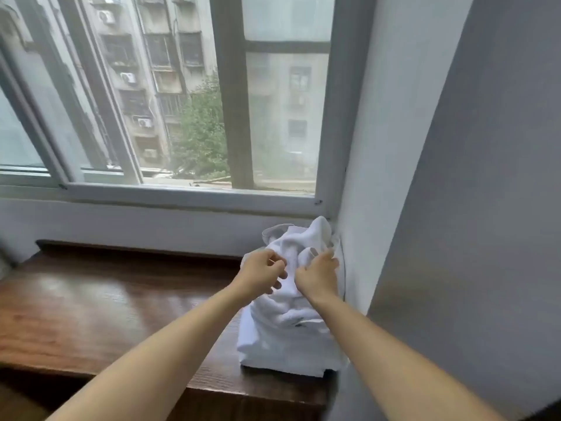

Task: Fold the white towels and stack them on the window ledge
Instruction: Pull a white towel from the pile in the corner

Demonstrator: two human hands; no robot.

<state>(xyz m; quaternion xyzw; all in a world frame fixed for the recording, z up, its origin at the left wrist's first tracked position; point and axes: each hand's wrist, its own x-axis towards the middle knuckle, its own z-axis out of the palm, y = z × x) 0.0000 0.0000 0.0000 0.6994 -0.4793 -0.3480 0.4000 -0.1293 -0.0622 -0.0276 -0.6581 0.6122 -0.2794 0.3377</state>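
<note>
1. Both hands, the left hand and the right hand, are gripping the rumpled, soft white towels.
2. The pile is sitting beneath them on the glossy wooden ledge, against the wall.

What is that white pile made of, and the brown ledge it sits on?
The white towels look like soft cloth, probably cotton terry: they crumple into folds and look matte and fluffy. Both hands grip the top one, left hand and right hand. The ledge looks like dark wood with a glossy varnish: grain lines show and window light shines off it. It could be wood-look laminate.
</note>
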